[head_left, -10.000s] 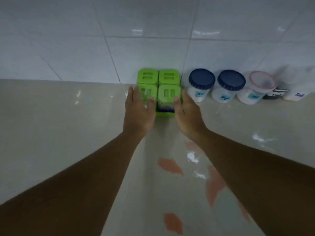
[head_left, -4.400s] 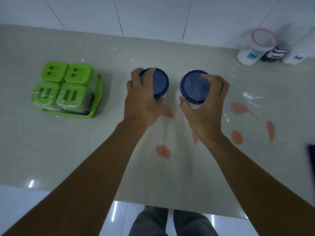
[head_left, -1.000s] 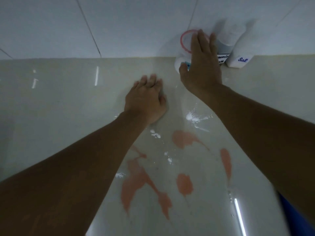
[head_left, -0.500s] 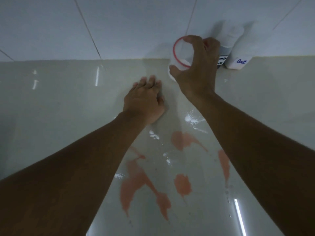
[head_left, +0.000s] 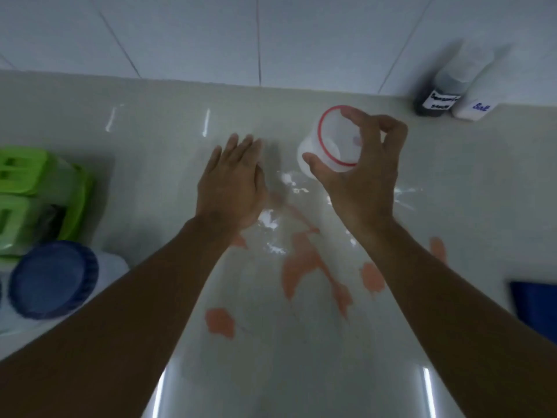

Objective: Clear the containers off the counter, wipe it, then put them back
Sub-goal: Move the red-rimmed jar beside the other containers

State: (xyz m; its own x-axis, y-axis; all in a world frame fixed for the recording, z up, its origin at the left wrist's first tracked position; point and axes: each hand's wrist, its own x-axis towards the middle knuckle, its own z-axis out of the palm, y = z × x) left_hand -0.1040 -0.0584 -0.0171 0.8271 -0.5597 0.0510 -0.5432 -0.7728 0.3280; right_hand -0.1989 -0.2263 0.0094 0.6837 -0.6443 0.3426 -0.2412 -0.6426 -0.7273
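R hand [head_left: 358, 188] grips red-rimmed jar [head_left: 330, 146] (tilted).

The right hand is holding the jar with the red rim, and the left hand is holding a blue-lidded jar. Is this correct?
Not quite. In the head view the right hand does hold the red-rimmed jar, but the left hand is open and holds nothing.

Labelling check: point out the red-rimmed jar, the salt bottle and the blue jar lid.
red-rimmed jar [head_left: 331, 143], head view, clear lid inside the red rim.
salt bottle [head_left: 474, 107], head view, on its label.
blue jar lid [head_left: 52, 279], head view, lid top.
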